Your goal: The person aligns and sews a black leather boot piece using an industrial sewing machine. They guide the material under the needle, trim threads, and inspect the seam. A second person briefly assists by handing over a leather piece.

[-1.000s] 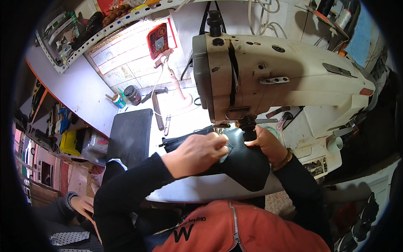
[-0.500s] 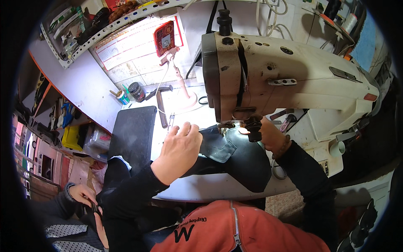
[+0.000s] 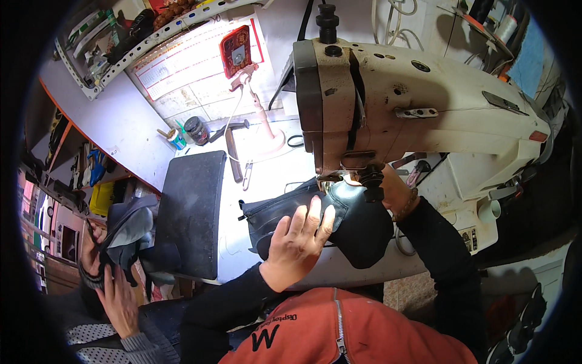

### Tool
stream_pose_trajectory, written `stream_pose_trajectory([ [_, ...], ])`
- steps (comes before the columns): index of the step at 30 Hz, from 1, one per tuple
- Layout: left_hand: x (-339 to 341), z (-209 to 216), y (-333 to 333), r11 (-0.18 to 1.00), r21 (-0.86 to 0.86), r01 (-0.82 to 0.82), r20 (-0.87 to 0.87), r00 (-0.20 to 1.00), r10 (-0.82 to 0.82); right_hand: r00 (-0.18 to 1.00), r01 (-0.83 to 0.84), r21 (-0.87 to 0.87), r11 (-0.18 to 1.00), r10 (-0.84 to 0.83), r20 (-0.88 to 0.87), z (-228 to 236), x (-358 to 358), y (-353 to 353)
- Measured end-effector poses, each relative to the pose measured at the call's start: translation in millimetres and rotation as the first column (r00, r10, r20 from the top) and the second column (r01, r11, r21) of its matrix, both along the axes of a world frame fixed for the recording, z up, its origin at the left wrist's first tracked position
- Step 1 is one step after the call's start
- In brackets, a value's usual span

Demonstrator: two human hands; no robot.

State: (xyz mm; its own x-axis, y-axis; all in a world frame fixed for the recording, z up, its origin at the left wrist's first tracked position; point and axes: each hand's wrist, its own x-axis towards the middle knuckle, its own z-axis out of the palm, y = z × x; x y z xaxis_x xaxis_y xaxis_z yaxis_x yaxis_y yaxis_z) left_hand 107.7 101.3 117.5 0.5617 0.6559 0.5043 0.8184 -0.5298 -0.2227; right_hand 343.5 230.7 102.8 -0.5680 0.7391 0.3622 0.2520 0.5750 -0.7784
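A black leather piece (image 3: 273, 213) with a zipper along its far edge lies under the head of a beige sewing machine (image 3: 388, 91). On its near part rests my left hand (image 3: 297, 247), fingers stretched out and pressing on the leather. Just right of the needle area is my right hand (image 3: 397, 193), a beaded bracelet at its wrist; the machine's black knob (image 3: 371, 182) and head hide its fingers. More of the dark leather (image 3: 367, 233) spreads below the right hand toward the table's front edge. The lit spot by the presser foot is partly covered.
Left on the white table are a black flat board (image 3: 193, 212), a hammer (image 3: 233, 151), a dark jar (image 3: 196, 130) and a pink lamp stand (image 3: 267, 136). At the lower left another person's hands (image 3: 118, 300) handle dark and grey material (image 3: 130, 230).
My left hand has moved right and nearer, from above the leather's left part down onto it, and the zipper edge now shows. The other person has lifted dark and grey material into view.
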Motion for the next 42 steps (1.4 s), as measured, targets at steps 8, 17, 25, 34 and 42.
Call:
stream_pose_trajectory([
  [8, -10.7, 3.8, 9.1, 0.998, 0.003, 0.056, 0.039, 0.998, -0.056, 0.947, 0.175, -0.104, 0.979, -0.196, -0.255, -26.2, -11.0, 0.6],
  [17, -14.2, 28.5, 17.3, 0.987, -0.146, 0.067, 0.081, 0.995, -0.056, 0.949, 0.076, 0.187, 0.979, -0.129, 0.289, -27.0, 15.3, -2.9],
  [25, -21.6, 47.4, 75.9, 0.615, -0.783, -0.098, 0.076, 0.965, 0.25, 0.898, 0.058, -0.283, 0.957, -0.174, -0.404, -32.0, -11.8, -6.6],
  [34, -27.7, 33.1, 98.8, 0.753, -0.654, 0.071, 0.229, 0.967, 0.107, 0.986, 0.145, -0.121, 0.982, -0.154, -0.07, -17.1, -4.6, -14.0],
  [42, -35.3, 29.4, 112.0, 0.709, -0.687, 0.159, 0.26, 0.965, 0.036, 0.946, 0.254, 0.049, 0.966, -0.238, -0.218, -26.3, -10.3, -18.1],
])
